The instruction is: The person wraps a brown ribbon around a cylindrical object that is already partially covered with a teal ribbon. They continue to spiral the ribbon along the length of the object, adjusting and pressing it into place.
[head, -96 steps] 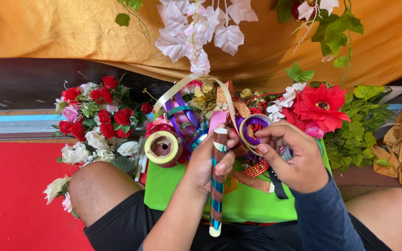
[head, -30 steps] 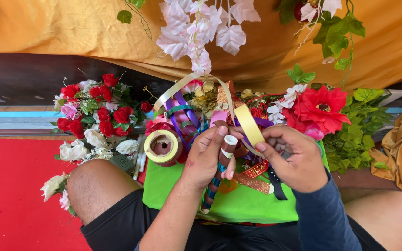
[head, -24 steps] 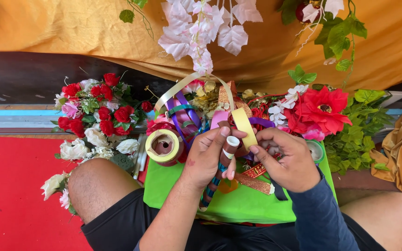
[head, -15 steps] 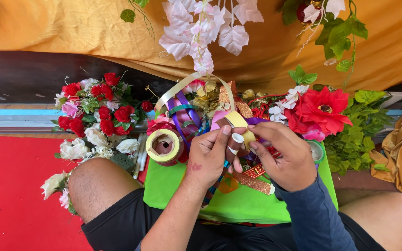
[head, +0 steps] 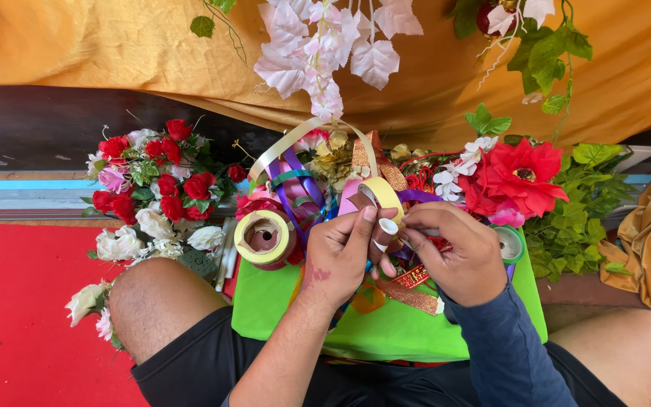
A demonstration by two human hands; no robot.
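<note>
Together left hand [head: 338, 256] and right hand [head: 453, 252] pinch yellow ribbon [head: 383, 194] over green bag [head: 386, 328].

The two hands, left hand [head: 344, 252] and right hand [head: 453, 252], meet at the centre of the frame over a board [head: 386, 332] that lies across the lap, with a small tube [head: 386, 227] between their fingertips and a tape strip [head: 382, 194] arching up just behind it. Left of the hands a tape roll [head: 264, 238] sits at the board's upper left corner, and further left a bouquet [head: 156, 192] lies on the floor beside the knee [head: 156, 301]. A tangle of ribbons [head: 295, 177] lies behind the hands, a large flower [head: 521, 177] with leaves [head: 589, 200] is to the right, and a cloth [head: 99, 45] hangs along the top with a spray of petals [head: 325, 53] in front.
</note>
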